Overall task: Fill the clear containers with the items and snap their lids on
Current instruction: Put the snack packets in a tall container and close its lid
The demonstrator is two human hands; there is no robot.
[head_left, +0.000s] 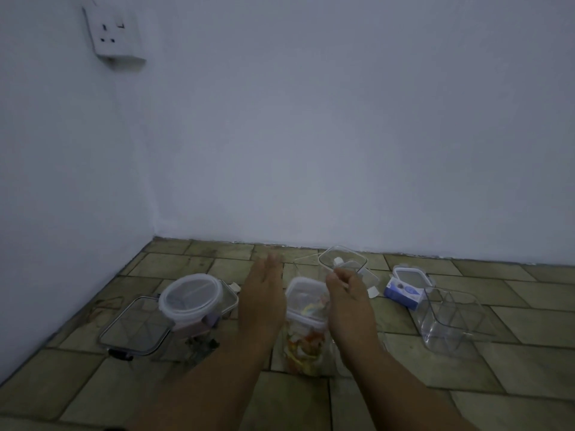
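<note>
A tall clear container (306, 334) holding colourful items stands on the tiled floor between my forearms, with a lid on its top. My left hand (263, 290) hovers just left of it, fingers straight, holding nothing. My right hand (345, 290) pinches a clear square lid (342, 259) and holds it tilted above and behind the container. An empty clear square container (451, 318) sits to the right. A round lidded container (194, 301) stands at the left, with a flat clear lid (133, 326) leaning beside it.
A small blue and white box (403, 292) lies at the right, with another lid (410, 275) behind it. White walls meet in a corner at the left; a wall socket (113, 34) is high up. Dark small items (199, 345) lie under the round container.
</note>
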